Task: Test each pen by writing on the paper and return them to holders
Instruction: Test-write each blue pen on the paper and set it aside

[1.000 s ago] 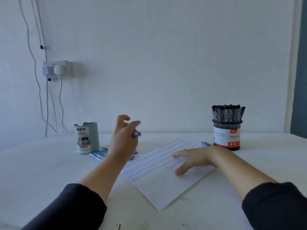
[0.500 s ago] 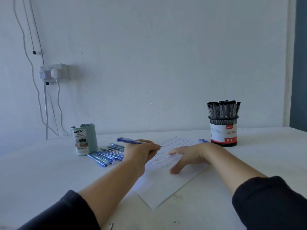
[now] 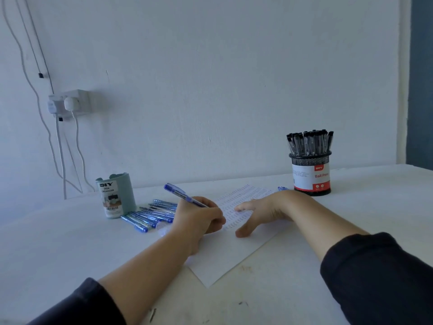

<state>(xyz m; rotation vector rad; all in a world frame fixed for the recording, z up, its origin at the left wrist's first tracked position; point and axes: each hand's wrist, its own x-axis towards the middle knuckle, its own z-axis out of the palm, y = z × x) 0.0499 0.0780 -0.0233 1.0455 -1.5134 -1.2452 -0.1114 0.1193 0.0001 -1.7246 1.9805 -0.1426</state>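
left hand writing with a blue pen while the right pinned the sheet

the left hand [image 3: 199,216] had its fingers curled tight round a blue translucent plastic ballpoint pen [image 3: 185,196], its tip hidden behind the knuckles where it met the white sheet of paper [image 3: 234,256], its cap end slanting up and back toward the wall. the grip looked like an ordinary writing hold, so this was judged to be the testing stroke. the right hand [image 3: 260,211] lay flat on the paper with fingers straight and spread, gripping nothing, probably to stop the sheet sliding under the pen.

the paper sat askew mid-table, one corner pointing at the table's near edge, rows of small marks filling its far half.

counted: one pen in hand; a loose heap of blue pens [image 3: 150,215], roughly nine though overlaps blurred the count, lying beside one pale green cylindrical desk organiser [image 3: 116,198] toward the table's left back edge; one black mesh holder [image 3: 310,174] toward the back right, packed with black-capped pens [image 3: 309,143] too crowded to count; a blue pen end [image 3: 282,188] peeked beyond the right wrist.
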